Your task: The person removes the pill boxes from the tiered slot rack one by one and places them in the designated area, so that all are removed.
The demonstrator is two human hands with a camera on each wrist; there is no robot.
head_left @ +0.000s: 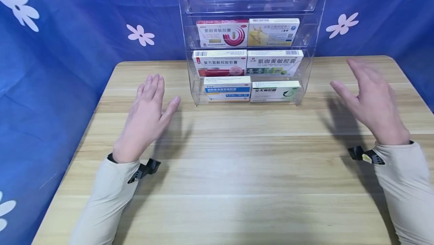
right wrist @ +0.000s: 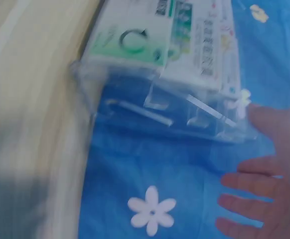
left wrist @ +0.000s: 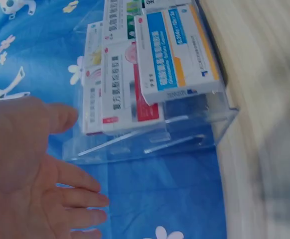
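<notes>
A clear plastic tiered rack (head_left: 254,7) stands at the back of the table, with medicine boxes in pairs on three of its tiers. On the lowest tier sit a blue-and-white box (head_left: 227,89) and a green-and-white box (head_left: 275,91). Above them are a red-and-white box (head_left: 220,63) and a white box with green pictures (head_left: 274,63). The upper pair is a box with red rings (head_left: 222,34) and a yellow-and-white box (head_left: 273,32). My left hand (head_left: 144,118) is left of the rack, fingers straight, holding nothing. To its right, my right hand (head_left: 373,100) is also empty, fingers extended.
The light wooden table (head_left: 217,177) spreads in front of the rack. A blue cloth with white flowers (head_left: 68,49) hangs behind and along the left side. The top tier of the rack has no box in it. Both wrists wear black straps with small cameras.
</notes>
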